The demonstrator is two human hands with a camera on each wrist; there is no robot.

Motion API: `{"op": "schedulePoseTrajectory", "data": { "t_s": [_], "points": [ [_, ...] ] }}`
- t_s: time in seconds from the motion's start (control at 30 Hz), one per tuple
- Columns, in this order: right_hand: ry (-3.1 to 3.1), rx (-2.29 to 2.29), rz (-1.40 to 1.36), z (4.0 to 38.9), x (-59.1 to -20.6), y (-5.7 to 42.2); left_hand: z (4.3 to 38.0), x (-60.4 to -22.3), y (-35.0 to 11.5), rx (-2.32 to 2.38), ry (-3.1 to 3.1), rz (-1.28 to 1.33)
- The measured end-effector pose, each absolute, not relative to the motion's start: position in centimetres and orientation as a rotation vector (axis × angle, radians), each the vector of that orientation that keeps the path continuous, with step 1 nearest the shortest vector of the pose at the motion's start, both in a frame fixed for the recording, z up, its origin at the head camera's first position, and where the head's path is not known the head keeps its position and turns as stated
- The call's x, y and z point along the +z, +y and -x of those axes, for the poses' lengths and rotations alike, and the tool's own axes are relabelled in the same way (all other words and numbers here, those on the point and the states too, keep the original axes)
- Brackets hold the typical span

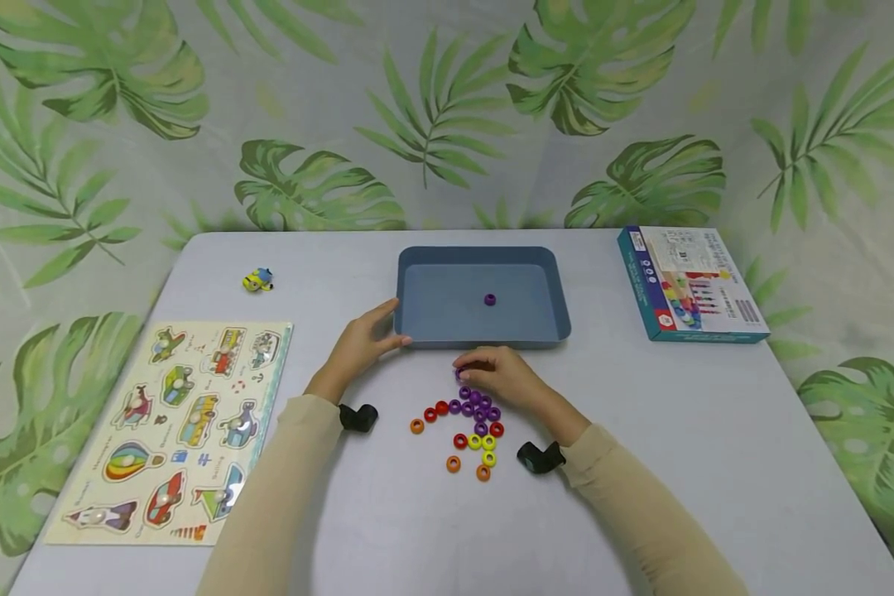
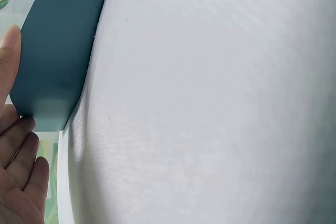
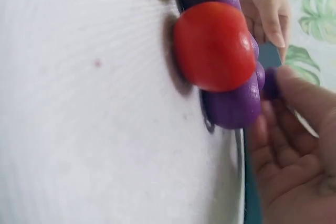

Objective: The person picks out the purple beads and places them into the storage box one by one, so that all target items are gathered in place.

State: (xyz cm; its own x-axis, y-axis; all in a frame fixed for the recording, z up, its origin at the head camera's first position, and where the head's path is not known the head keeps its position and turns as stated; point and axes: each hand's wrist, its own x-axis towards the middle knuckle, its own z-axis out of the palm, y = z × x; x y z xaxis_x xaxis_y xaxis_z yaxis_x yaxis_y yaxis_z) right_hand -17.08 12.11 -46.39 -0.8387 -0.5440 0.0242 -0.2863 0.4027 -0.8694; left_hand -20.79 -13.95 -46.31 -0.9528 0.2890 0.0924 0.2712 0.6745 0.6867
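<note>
My left hand (image 1: 361, 343) is at the near left corner of a blue-grey tray (image 1: 410, 302), its thumb along the front wall and its fingers at the left side. In the left wrist view the fingertips touch the corner of the tray. My right hand (image 1: 502, 377), just in front of the tray, pinches a purple bead (image 3: 271, 83) between thumb and fingers. Below that hand lie several more purple beads (image 1: 468, 409), with red beads (image 1: 442, 407), yellow beads (image 1: 488, 442) and orange beads (image 1: 454, 463) around them. One purple bead (image 1: 490, 300) sits inside the tray.
On the left lies a wooden peg puzzle board (image 1: 171, 430) with vehicle pieces. Behind it is a small yellow and blue toy (image 1: 257, 280). A flat teal-edged box (image 1: 693, 285) lies at the back right. A leaf-patterned cloth hangs behind the table.
</note>
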Motion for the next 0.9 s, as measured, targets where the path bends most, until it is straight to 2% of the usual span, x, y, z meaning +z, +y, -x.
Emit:
{"op": "schedulePoseTrajectory", "data": {
  "t_s": [0.37, 0.47, 0.6, 0.73, 0.9],
  "points": [
    [2.329, -1.885, 0.608, 20.4, -39.5, 14.3, 21.1, -46.4, -14.0, 1.174, 2.858, -0.49],
    [2.419, -1.845, 0.515, 22.1, -40.0, 15.0, 21.0, -46.4, -14.0, 1.184, 2.842, -0.481],
    [2.472, -1.759, 0.375, 24.4, -43.1, 15.9, 20.9, -46.5, -13.8, 1.181, 2.834, -0.48],
    [2.477, -1.602, 0.255, 25.1, -44.6, 16.1, 20.9, -46.5, -13.8, 1.176, 2.83, -0.477],
    [2.542, -1.43, 0.253, 25.5, -45.1, 15.7, 20.9, -46.5, -13.9, 1.178, 2.835, -0.465]
  ]
}}
